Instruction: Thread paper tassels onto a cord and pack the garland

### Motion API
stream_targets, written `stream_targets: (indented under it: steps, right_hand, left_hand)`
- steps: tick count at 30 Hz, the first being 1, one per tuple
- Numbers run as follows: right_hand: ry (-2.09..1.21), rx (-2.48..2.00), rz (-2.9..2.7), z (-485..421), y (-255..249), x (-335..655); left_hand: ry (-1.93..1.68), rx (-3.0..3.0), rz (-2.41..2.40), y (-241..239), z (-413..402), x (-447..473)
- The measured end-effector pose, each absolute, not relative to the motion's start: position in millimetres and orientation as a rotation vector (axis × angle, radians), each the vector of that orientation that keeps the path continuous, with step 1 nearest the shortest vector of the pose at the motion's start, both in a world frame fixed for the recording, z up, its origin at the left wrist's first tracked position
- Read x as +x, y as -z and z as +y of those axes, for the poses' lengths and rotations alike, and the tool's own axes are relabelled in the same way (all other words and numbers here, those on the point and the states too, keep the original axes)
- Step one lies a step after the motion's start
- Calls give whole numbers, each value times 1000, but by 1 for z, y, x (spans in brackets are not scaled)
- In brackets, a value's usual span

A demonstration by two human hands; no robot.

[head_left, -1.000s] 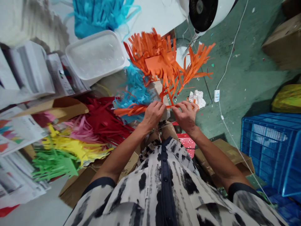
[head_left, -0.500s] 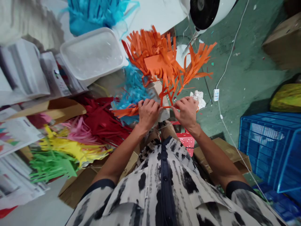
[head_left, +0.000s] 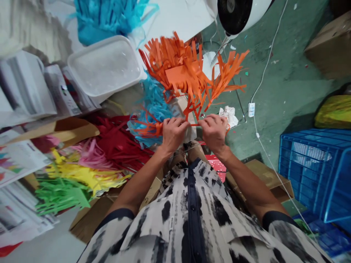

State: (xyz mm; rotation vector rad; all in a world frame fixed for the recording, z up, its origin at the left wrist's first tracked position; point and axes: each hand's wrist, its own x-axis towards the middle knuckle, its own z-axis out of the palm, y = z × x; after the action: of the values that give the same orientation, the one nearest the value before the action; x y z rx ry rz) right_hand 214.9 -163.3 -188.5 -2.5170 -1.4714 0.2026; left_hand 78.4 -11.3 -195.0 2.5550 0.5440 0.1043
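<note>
My left hand [head_left: 174,133] is closed, pinching one part of a twisted orange paper tassel strip [head_left: 194,125]. My right hand [head_left: 214,132] is closed on the same strip a short way to the right, so a thin twisted length runs between the two sets of fingertips. Loose orange fringe [head_left: 153,128] sticks out to the left of my left hand. Just beyond both hands lies a pile of fringed orange paper [head_left: 179,75], some of its strips hanging toward my fingers. Blue fringed paper [head_left: 155,100] sits behind my left hand.
A white plastic tub [head_left: 105,65] stands on the left, near more blue fringe [head_left: 106,20]. Red [head_left: 120,140], yellow [head_left: 85,175] and green fringed paper [head_left: 61,193] lie at the left. A white cable [head_left: 263,78] crosses the floor near a blue crate [head_left: 309,171].
The right hand has turned slightly and moved a little left, its fingers curling more over the strip. The left hand keeps its pinch, and the whole view has shifted slightly.
</note>
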Motion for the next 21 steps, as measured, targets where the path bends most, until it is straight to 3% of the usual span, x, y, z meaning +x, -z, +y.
stream_targets:
  steps: [14,21]
  right_hand:
    - [-201,-2382,-1743,-186,203,205]
    - [-171,-2412,-1721,-185,203,203]
  left_hand:
    - [-76,2661,212,203,-13,57]
    - [-78,2702,266,200,3,48]
